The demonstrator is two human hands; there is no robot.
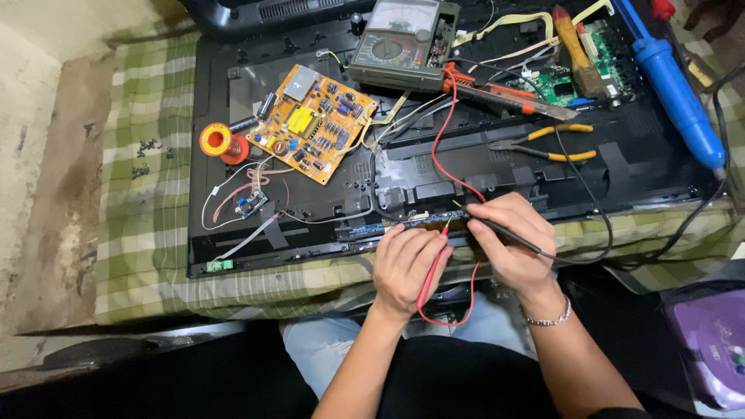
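My left hand [405, 265] grips a red test probe [431, 273], its tip touching a narrow blue circuit strip [382, 227] at the near edge of a black panel [233, 202]. My right hand [508, 237] holds a black test probe [508, 235] whose metal tip rests on the same strip, just right of the red one. Red and black leads run from both probes up to a grey-green analog meter [400, 43] at the back of the panel.
An orange circuit board [312, 122], a solder spool [216, 141], a small wired module [252, 203], a red utility knife [497, 95], yellow-handled pliers [547, 143], a green board [570, 81], a brush [578, 50] and a blue tool [675, 89] lie on the panel. A green checked cloth [143, 225] lies underneath.
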